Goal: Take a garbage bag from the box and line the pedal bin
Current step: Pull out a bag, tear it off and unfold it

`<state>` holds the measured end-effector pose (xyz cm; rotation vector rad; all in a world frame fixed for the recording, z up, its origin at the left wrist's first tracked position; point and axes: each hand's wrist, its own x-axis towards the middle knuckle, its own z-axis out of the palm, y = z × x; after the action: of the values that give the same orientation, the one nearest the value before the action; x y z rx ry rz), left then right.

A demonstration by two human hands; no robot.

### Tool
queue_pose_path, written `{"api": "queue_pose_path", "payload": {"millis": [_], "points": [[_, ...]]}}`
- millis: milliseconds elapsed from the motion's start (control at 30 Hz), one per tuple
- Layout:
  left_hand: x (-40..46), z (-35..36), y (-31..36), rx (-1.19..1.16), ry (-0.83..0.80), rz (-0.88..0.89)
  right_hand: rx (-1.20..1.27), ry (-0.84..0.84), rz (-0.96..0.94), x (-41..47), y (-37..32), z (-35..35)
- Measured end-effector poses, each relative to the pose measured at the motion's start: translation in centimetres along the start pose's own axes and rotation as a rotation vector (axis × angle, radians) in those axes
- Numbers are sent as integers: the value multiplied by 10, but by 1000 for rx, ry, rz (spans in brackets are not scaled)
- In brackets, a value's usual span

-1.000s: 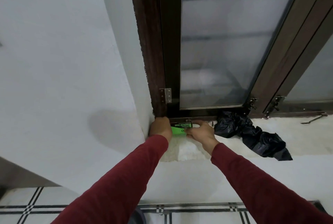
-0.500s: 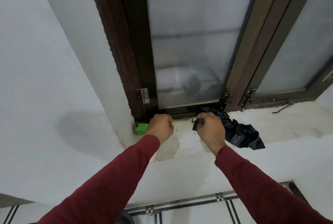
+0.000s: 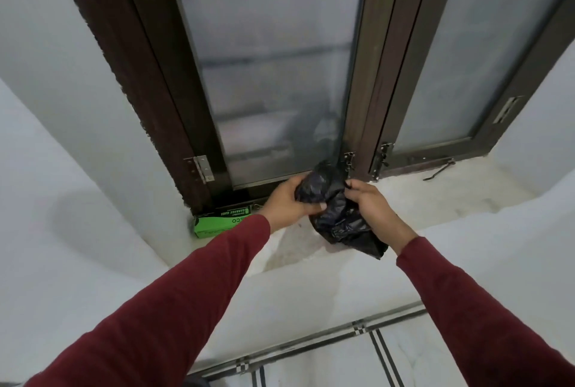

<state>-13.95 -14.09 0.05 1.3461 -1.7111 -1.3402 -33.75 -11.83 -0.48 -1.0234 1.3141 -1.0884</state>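
Observation:
A crumpled black garbage bag (image 3: pixel 337 215) hangs between both my hands above the white window sill (image 3: pixel 435 200). My left hand (image 3: pixel 287 200) grips its upper left bunch. My right hand (image 3: pixel 370 203) pinches its right side, and the bag's loose end droops below it toward the sill's front edge. The green garbage bag box (image 3: pixel 217 225) lies on the sill's left corner against the window frame, left of my left wrist. No pedal bin is in view.
A dark brown window frame (image 3: pixel 149 75) with frosted glass rises right behind the sill. A metal window stay (image 3: pixel 438 169) lies on the sill at the right. White walls flank the recess, and striped floor tiles (image 3: pixel 357 349) show below.
My left hand left the green box and moved right onto the bag. Both hands now hold the black bag lifted off the sill. The box stays in the left corner.

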Motion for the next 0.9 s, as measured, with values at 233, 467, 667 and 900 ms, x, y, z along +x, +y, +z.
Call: {"api": "queue_pose_path", "payload": {"millis": [233,467,667,900], "points": [[-3,9,54,-467,45,-145,11,-284,82,-57,10,-11],[-59,-1,51,-368,-221,-228,37,-28,21,-92,-10,1],[-114,-3,36,-301,-110,-150,71,-14,24,-156,-17,31],[-192,-22,24,-337,-317,-238,246,161,57,-228,20,86]]}}
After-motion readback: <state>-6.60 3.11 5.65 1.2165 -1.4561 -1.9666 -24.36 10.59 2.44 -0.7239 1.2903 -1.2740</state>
